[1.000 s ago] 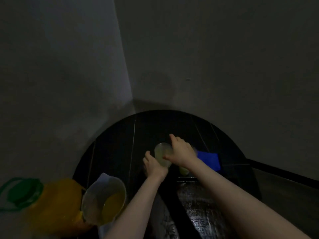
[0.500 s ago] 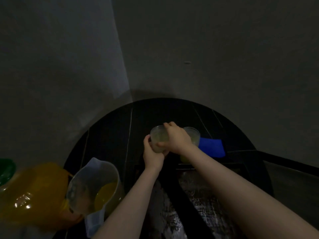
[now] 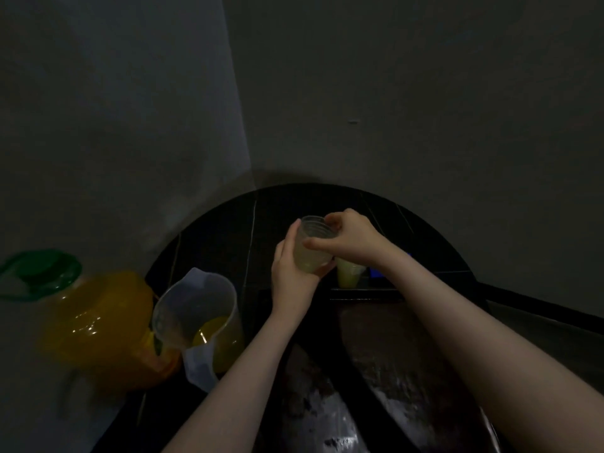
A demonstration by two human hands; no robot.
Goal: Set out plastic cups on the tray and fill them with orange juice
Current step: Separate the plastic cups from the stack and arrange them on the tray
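- Head view shows the left hand (image 3: 294, 273) wrapped round the lower wall of a clear plastic cup (image 3: 313, 246), fingers curled under it, while the right hand (image 3: 348, 238) pinches the cup's rim from above with thumb and fingertips.
- A second ago both hands were lower and further from me, close over the dark desk (image 3: 228, 237); now the cup has come up clear of the surface and sits upright between them, tipped a little toward the camera.
- Ridges inside the cup suggest several cups nested together; I judge the right hand is peeling one off the stack, though I cannot tell if any has come free.
- A second cup (image 3: 349, 274) with pale juice in it stands just behind the right wrist, beside a blue object (image 3: 376, 272) mostly hidden by the forearm. Half a second ago more of both showed.
- Near me lies the dark tray (image 3: 376, 294); its far edge runs just in front of the filled cup, and whether that cup stands on it is unclear in this gloom.
- To the left, the clear jug (image 3: 199, 317) holds a little juice, touching the orange juice bottle (image 3: 98, 325) with its green cap (image 3: 41, 273); both are untouched.
- So one cup looks filled, and more setting out and pouring remain.
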